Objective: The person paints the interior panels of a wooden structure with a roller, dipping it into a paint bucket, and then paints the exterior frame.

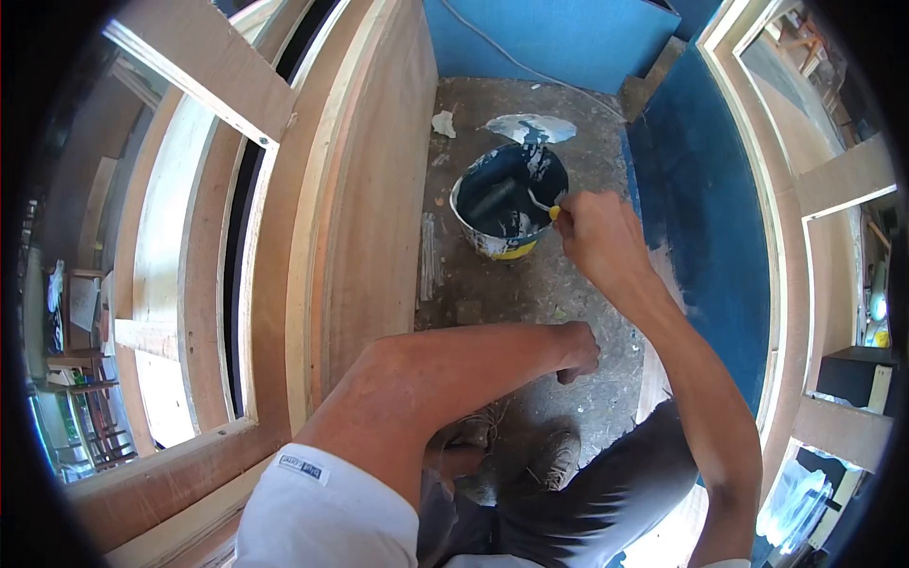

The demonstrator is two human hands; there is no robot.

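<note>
My right hand (606,237) is closed around the yellow handle of a paint roller (542,202). The roller's bent metal frame reaches into a bucket (461,210), and its far end is hard to make out against the dark paint inside. White and dark smears coat the bucket's rim and wall, with a yellow patch low on the front. My left hand (578,352) hangs with bent wrist and curled fingers over the floor in front of my knees. Nothing shows in it.
A paint-smeared lid (532,128) lies behind the bucket on the stained floor (473,293). Blue-painted panels stand at the back (559,43) and right (696,218). Bare wooden panels (379,189) line the left. A pale cable (511,57) runs along the back.
</note>
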